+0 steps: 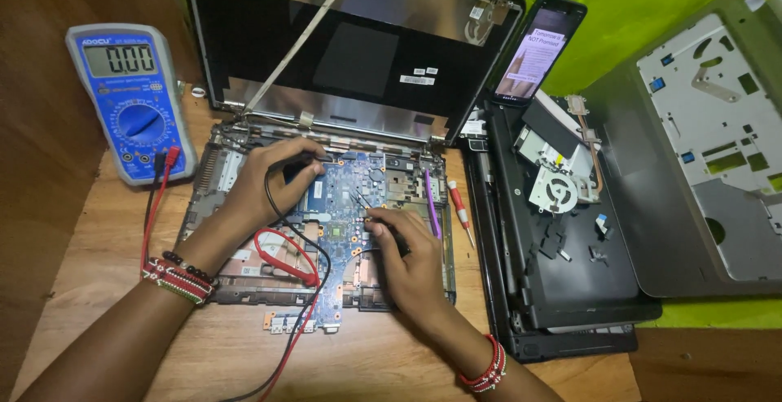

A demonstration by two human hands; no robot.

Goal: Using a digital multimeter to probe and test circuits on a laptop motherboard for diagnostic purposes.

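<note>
Your left hand (273, 178) clamped on a black probe (303, 160), your right hand (407, 259) pinching another thin black probe (361, 201), both tips on the flat blue circuit board (346, 206), wooden tabletop (220, 353).

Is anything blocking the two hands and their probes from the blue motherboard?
Nothing visible does. Left hand and right hand both rest directly over the blue motherboard, probe tips on it. Only the red and black leads loop across the board between them.

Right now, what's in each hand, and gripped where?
Each hand pinches a black meter probe near its tip end: left hand at the motherboard's upper left, right hand mid-board. Exact finger placement is hidden.
</note>
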